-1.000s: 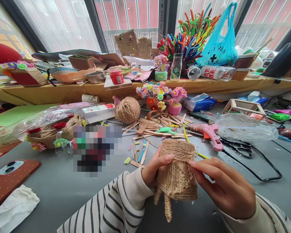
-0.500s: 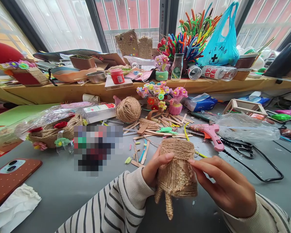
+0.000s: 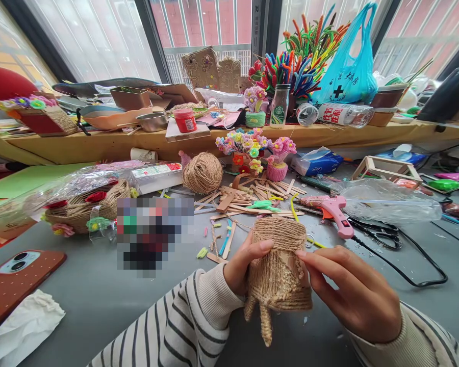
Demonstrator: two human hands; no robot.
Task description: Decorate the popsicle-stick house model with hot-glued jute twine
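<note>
A small pot wound in brown jute twine [image 3: 279, 285] is tilted in front of me, with stubby twine-wrapped legs sticking out at its lower left. Wrapped round its left side is my left hand [image 3: 248, 262], thumb pressed on the front. My right hand [image 3: 352, 288] pinches the twine at the pot's right edge with thumb and forefinger; its other fingers are curled. Between the upper twine rows and the lower part, a bare strip of the pot shows. Farther back lies a ball of jute twine [image 3: 202, 173], and a thin strand runs near the pot's upper left.
A pink glue gun [image 3: 338, 216] lies to the right with its black cord and scissors [image 3: 382, 234]. Wooden craft sticks [image 3: 252, 196] are scattered behind the pot. On the left are a twine basket [image 3: 86, 211], a phone [image 3: 26, 275] and crumpled tissue [image 3: 26, 326].
Almost nothing differs. My right hand has shifted very slightly to the left, its fingertips still at the pot's right edge.
</note>
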